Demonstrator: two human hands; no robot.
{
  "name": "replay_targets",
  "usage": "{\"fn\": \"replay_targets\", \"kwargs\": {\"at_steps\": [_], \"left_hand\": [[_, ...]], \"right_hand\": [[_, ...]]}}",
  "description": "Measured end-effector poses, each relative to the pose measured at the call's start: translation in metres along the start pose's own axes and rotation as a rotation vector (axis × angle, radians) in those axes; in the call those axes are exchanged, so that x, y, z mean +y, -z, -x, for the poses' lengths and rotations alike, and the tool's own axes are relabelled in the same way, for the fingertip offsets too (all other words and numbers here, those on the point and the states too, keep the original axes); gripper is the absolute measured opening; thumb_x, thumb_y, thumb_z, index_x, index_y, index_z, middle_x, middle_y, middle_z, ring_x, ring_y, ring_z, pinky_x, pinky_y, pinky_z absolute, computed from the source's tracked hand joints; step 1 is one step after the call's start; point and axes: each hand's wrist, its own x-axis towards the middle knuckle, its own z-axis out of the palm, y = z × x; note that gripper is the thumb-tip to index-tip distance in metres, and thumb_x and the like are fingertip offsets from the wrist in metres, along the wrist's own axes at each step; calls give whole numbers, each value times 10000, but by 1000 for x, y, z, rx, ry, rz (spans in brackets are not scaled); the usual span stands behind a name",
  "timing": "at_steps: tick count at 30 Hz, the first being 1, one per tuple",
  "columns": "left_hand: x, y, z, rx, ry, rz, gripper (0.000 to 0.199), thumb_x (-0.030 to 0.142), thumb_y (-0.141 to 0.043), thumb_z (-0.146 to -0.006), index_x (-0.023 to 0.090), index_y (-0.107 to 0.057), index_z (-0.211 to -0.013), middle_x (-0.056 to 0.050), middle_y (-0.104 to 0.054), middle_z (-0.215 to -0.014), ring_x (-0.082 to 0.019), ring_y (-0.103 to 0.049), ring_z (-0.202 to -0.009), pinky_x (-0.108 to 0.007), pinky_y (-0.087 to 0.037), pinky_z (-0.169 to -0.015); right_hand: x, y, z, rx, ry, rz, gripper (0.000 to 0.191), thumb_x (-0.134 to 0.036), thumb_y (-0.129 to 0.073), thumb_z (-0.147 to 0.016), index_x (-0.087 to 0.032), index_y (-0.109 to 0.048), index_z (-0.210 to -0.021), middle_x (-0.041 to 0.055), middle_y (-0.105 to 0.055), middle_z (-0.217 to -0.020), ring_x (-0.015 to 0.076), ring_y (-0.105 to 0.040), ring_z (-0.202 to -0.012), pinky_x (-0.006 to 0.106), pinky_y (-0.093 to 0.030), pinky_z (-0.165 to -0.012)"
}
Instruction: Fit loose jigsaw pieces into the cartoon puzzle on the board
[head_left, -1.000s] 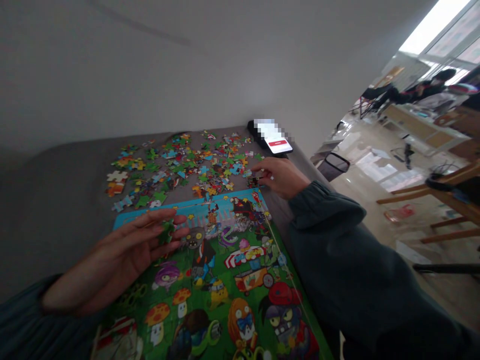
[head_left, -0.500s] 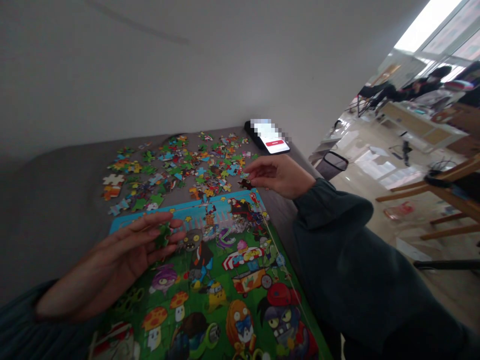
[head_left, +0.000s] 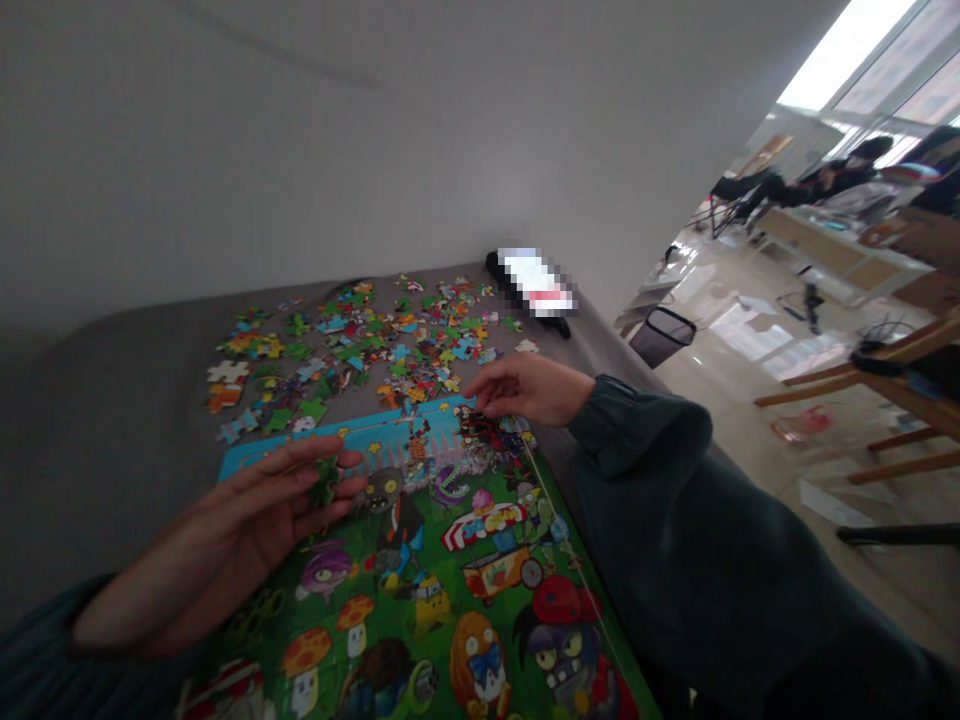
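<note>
My left hand (head_left: 240, 520) pinches a green jigsaw piece (head_left: 325, 482) between its fingers, above the upper left of the assembled cartoon jigsaw puzzle (head_left: 480, 560). My right hand (head_left: 529, 390) rests its fingertips at the puzzle's dark upper edge, with fingers apart and no piece showing between them. Beyond that edge lies a spread of several loose multicoloured jigsaw pieces (head_left: 375, 350). Both sit on a grey padded surface (head_left: 112, 420). A black phone (head_left: 529, 285), its screen pixelated, lies past the loose pieces.
A white wall (head_left: 300, 150) rises behind the grey surface. Off its right edge, a black wastebasket (head_left: 660, 335) stands on a shiny floor. Further right are a wooden chair (head_left: 885, 400), a long desk (head_left: 832, 250) and a distant person (head_left: 847, 175).
My right hand has moved from the loose pieces down onto the puzzle's upper edge, and the dark piece near its fingers no longer shows separately. My left hand keeps the green piece.
</note>
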Motion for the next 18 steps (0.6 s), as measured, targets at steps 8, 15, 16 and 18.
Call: {"fn": "replay_targets", "kwargs": {"at_steps": [8, 15, 16, 18], "left_hand": [[-2, 3, 0, -13, -5, -4, 422, 251, -884, -579, 190, -755, -976, -101, -744, -1047, -254, -718, -838, -299, -633, -752], [2, -4, 2, 34, 4, 10, 471, 278, -928, -480, 191, -770, -916, -83, -744, -1013, -252, -711, -806, -289, -641, -716], [2, -4, 2, 32, 8, 11, 474, 270, -928, -481, 191, -769, -920, -81, -743, -1017, -251, -710, -808, -291, -641, -722], [2, -4, 2, 31, 13, 17, 469, 258, -922, -493, 185, -765, -929, -80, -741, -1020, -248, -709, -805, -291, -641, -725]], "right_hand": [[-5, -7, -1, -77, 0, 56, 278, -22, -595, -839, -142, -665, -1080, 38, -720, -899, 113, -678, -799, 249, -552, -743], [-12, -6, 4, -65, 23, 279, 293, -110, -626, -847, -137, -656, -1136, 48, -706, -915, 119, -633, -738, 255, -525, -701], [-13, -5, 6, -77, 48, 318, 329, -114, -645, -830, -137, -650, -1159, 60, -706, -960, 133, -637, -777, 270, -525, -730], [-15, -4, 8, -99, 113, 380, 408, -116, -691, -785, -148, -640, -1189, 80, -693, -1071, 166, -637, -897, 304, -516, -823]]}}
